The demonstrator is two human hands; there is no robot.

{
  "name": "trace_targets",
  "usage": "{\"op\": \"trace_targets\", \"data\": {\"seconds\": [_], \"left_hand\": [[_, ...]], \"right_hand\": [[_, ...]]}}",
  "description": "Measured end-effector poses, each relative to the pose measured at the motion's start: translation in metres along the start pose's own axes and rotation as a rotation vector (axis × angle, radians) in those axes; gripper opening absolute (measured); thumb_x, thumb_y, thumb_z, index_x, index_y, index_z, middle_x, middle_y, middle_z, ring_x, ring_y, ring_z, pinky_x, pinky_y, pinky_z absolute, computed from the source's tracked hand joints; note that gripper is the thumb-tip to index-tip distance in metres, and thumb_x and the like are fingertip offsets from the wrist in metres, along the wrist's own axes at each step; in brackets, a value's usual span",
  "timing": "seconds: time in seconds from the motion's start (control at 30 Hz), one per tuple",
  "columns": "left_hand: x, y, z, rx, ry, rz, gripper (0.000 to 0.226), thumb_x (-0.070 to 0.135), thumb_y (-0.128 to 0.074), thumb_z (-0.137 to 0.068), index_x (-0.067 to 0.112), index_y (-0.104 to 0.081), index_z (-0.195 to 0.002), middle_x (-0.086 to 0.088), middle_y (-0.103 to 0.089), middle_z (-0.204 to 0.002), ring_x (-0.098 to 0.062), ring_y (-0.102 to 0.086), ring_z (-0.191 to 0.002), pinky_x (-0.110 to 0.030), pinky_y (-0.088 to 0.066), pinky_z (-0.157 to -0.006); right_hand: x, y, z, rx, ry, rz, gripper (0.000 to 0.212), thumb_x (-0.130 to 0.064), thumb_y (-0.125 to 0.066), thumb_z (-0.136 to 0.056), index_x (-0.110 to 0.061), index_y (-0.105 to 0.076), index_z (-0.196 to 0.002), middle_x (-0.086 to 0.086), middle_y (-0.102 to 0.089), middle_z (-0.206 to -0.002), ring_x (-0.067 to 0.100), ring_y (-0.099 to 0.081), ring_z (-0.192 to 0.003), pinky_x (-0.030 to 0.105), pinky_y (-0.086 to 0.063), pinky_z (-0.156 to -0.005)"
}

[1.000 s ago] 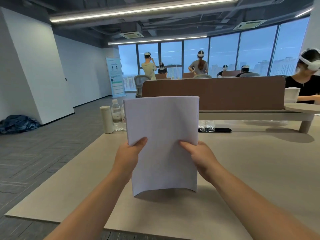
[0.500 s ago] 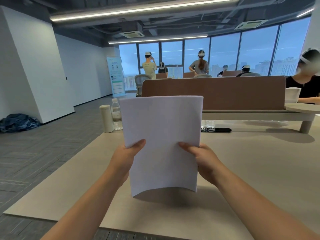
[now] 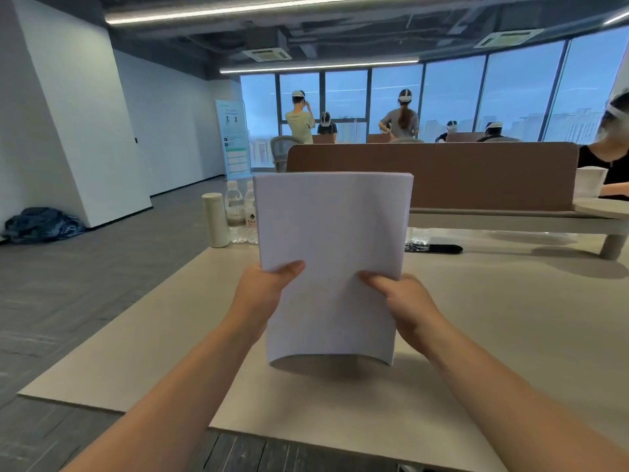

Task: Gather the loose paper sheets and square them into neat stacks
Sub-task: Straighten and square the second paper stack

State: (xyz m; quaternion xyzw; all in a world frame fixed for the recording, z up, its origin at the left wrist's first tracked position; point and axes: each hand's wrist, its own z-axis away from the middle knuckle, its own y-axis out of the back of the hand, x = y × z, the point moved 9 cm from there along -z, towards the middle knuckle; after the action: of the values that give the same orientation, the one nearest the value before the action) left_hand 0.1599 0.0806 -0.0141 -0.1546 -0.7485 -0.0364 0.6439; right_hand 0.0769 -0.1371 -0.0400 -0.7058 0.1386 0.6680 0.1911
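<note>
At frame centre, the left hand (image 3: 263, 287) and right hand (image 3: 405, 298) grasp the upright paper stack (image 3: 332, 253). Both thumbs press its front face. Its bowed lower edge hovers above the table (image 3: 510, 335).

I count one stack of paper (image 3: 332, 260); how many sheets it has, I cannot tell. Two grips hold it: the left grip (image 3: 262, 294) and the right grip (image 3: 405, 301). On the counter (image 3: 510, 318) I see two water bottles, the left bottle (image 3: 235, 212) and the right bottle (image 3: 251, 212), one cream flask (image 3: 215, 220), one black object (image 3: 442, 248) and one white cup (image 3: 590, 182). Farther away I count six other people (image 3: 401, 117): two are standing and four are sitting. There is also one banner (image 3: 235, 137), one dark bundle (image 3: 41, 224) on the floor, and two ceiling vents (image 3: 267, 54).
</note>
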Motion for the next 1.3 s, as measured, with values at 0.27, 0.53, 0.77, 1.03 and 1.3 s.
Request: {"op": "trace_targets", "data": {"seconds": [0.27, 0.53, 0.77, 1.03, 1.3], "left_hand": [[-0.018, -0.003, 0.000, -0.036, 0.035, -0.007, 0.010, 0.017, -0.076, -0.084, 0.019, -0.076, -0.094, -0.003, -0.078, -0.096, -0.025, -0.073, -0.092, -0.040, -0.056, -0.082], [-0.010, -0.003, -0.008, 0.009, 0.029, 0.007, 0.008, 0.017, -0.073, -0.086, 0.017, -0.076, -0.094, -0.002, -0.078, -0.092, -0.023, -0.074, -0.086, -0.037, -0.057, -0.079], [-0.018, -0.002, -0.004, 0.032, 0.025, -0.056, 0.005, 0.022, -0.075, -0.085, 0.019, -0.076, -0.089, 0.000, -0.078, -0.089, -0.024, -0.074, -0.086, -0.042, -0.057, -0.083], [-0.006, -0.006, -0.006, 0.018, 0.000, 0.007, 0.018, 0.023, -0.077, -0.082, 0.017, -0.077, -0.098, -0.005, -0.078, -0.097, -0.029, -0.073, -0.093, -0.051, -0.055, -0.092], [-0.008, -0.013, -0.004, -0.007, 0.001, 0.010, 0.015, 0.018, -0.075, -0.084, 0.018, -0.076, -0.100, -0.004, -0.078, -0.097, -0.027, -0.074, -0.092, -0.048, -0.056, -0.089]], "right_hand": [[0.005, 0.001, 0.000, 0.045, 0.021, 0.080, 0.017, -0.023, -0.074, -0.084, -0.010, -0.076, -0.095, 0.005, -0.078, -0.093, 0.025, -0.073, -0.091, 0.047, -0.057, -0.088], [-0.011, 0.002, -0.005, 0.068, 0.087, 0.123, 0.015, -0.024, -0.073, -0.085, -0.012, -0.074, -0.093, 0.002, -0.077, -0.092, 0.023, -0.072, -0.088, 0.043, -0.056, -0.085], [0.005, -0.001, -0.004, 0.055, 0.027, 0.067, 0.013, -0.023, -0.071, -0.085, -0.013, -0.072, -0.094, 0.004, -0.077, -0.093, 0.026, -0.072, -0.090, 0.049, -0.056, -0.090], [-0.011, 0.002, -0.001, 0.064, 0.057, 0.026, 0.012, -0.021, -0.072, -0.085, -0.012, -0.073, -0.093, 0.004, -0.077, -0.091, 0.025, -0.073, -0.087, 0.045, -0.057, -0.086], [-0.011, 0.006, 0.002, 0.068, 0.064, 0.027, 0.008, -0.021, -0.072, -0.085, -0.015, -0.073, -0.090, 0.002, -0.077, -0.090, 0.023, -0.073, -0.087, 0.044, -0.057, -0.086]]}}
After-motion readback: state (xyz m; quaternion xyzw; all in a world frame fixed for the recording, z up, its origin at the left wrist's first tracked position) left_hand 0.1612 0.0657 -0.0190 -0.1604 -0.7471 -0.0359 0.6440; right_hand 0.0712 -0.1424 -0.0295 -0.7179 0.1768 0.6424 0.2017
